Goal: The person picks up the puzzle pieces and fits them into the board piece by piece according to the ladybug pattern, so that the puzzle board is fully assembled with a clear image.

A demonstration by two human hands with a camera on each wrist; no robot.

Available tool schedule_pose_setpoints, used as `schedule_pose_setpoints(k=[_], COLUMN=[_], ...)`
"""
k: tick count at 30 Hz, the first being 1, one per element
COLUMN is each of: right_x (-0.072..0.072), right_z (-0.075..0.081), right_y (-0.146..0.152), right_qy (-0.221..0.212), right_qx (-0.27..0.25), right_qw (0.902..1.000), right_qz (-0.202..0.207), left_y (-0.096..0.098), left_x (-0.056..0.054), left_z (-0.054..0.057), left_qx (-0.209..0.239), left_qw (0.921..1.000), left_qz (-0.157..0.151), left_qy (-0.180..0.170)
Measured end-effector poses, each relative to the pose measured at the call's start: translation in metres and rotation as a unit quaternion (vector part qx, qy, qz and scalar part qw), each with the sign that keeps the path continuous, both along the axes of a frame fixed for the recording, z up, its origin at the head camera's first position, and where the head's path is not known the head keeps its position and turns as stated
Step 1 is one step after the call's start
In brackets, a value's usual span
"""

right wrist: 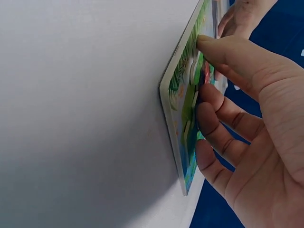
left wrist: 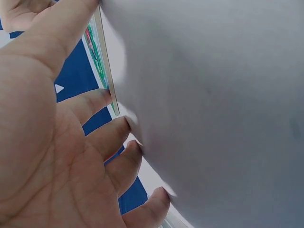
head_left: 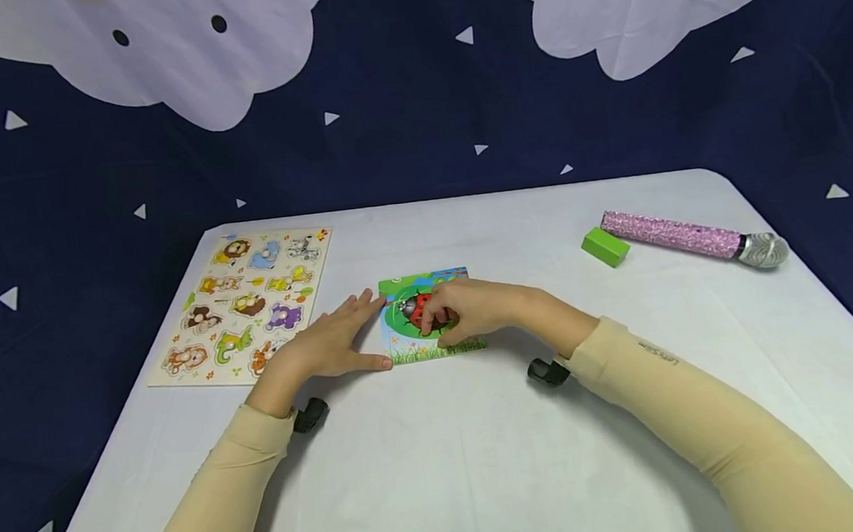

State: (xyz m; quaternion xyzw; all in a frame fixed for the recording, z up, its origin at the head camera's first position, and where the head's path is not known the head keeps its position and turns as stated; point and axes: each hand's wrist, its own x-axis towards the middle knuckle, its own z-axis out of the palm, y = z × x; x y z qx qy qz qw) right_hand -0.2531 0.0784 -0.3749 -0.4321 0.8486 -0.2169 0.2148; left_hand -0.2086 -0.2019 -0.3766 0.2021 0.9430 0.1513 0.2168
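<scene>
A small square jigsaw puzzle [head_left: 433, 351] with a red ladybug [head_left: 416, 307] on a green oval lies flat on the table. My left hand [head_left: 330, 340] is spread beside it, and its forefinger and thumb touch the board's left edge. Over the puzzle's right part, my right hand [head_left: 478, 305] bends its fingers onto the ladybug picture. In the right wrist view its thumb [right wrist: 223, 50] rests near the grassy border and several fingertips touch the pieces, some of whose edges stand slightly proud. The right hand hides part of the ladybug.
On the left lies a cream animal puzzle board [head_left: 196, 299] with several animal pieces. At the right, a green block [head_left: 605, 247] sits by the handle end of a pink glitter microphone [head_left: 672, 232]. Behind the white table [head_left: 442, 465] hangs a dark blue curtain [head_left: 417, 150].
</scene>
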Motion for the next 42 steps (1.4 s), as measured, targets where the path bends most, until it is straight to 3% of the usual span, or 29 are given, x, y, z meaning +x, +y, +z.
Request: schedule_pose_setpoints(k=[6,12,23,42], right_x=[0.005,0.008,0.016,0.049], right_z=[0.004,0.009,0.012,0.018], right_y=[0.007,0.029,0.088,0.174], right_qy=[0.043,0.064,0.026,0.012], right_qx=[0.018,0.015,-0.004,0.024], right_qw=[0.9988,0.9978,0.9958,0.9788], right_qz=[0.012,-0.009,-0.087,-0.203], left_y=[0.0,0.001,0.002,0.001], left_x=[0.0,0.001,0.001,0.001], left_z=[0.0,0.001,0.0,0.002], left_qx=[0.004,0.005,0.011,0.008], left_qw=[1.0,1.0,0.9999,1.0], left_qz=[-0.001,-0.006,-0.004,-0.006], left_qy=[-0.002,0.005,0.004,0.001])
